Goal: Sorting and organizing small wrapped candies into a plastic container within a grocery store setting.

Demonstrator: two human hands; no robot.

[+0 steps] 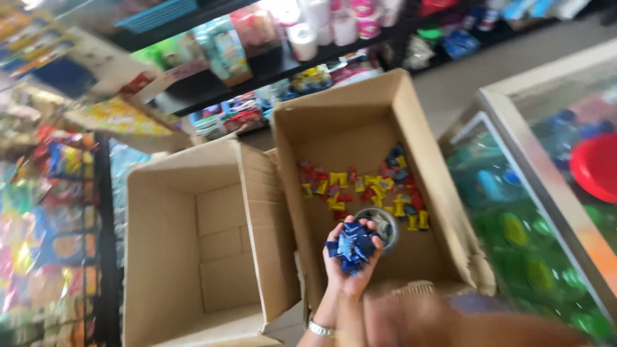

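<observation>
So the biggest stuff first: shop shelving [212, 77] runs across the top of my view, packed with bright packets and rolls, and there's a glass-topped display case [546, 212] off to the right with green and blue things under the glass and a red bowl [598, 167] showing through it. A rack of colourful snack bags [51, 212] fills the left edge.

In the middle I've got two open cardboard boxes side by side, touching. The left box [193, 257] shows only bare cardboard inside. The right box [360, 122] has a loose scatter of small wrapped candies [373, 186] in red, yellow and a few blue, spread across its floor, plus a small round metal cup [384, 225] sitting near the front of that scatter.

My left hand [350, 257] is up over the near end of the right box, palm up, fingers curled into a cup around a handful of blue wrapped candies [352, 245]. They're resting in the palm, half covering the metal cup from my angle. There's a silver bracelet [321, 329] on that wrist.

Bottom right there's a big blurry skin-coloured smear [450, 324], probably my right arm, but it's too blurred to make out a hand, so I can't tell what its grip is doing.
</observation>
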